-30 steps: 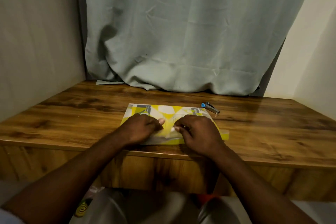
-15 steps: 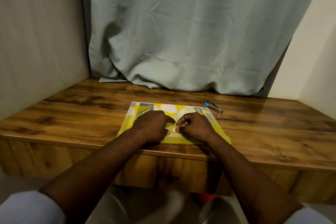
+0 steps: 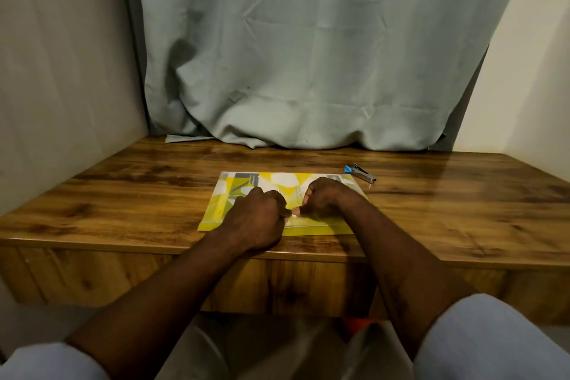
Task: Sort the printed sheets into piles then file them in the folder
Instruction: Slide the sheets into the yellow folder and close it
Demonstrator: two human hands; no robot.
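Fingertips (image 3: 295,211) of both hands meet close together, curled tight and pinching a pale strip along the near edge of the yellow folder (image 3: 220,210). It may be the folder's closure, but it is too small to be sure. The left hand (image 3: 256,220) sits knuckles up, nearest the desk's edge, and the right hand (image 3: 324,198) is just beside it, a little farther in. The folder lies flat on the wooden desk (image 3: 123,194), near its front edge. A small metal tool with a blue end (image 3: 359,172) lies near the folder's far right corner, apart from it. A grey-green curtain (image 3: 308,71) hangs behind, its hem bunched on the desk
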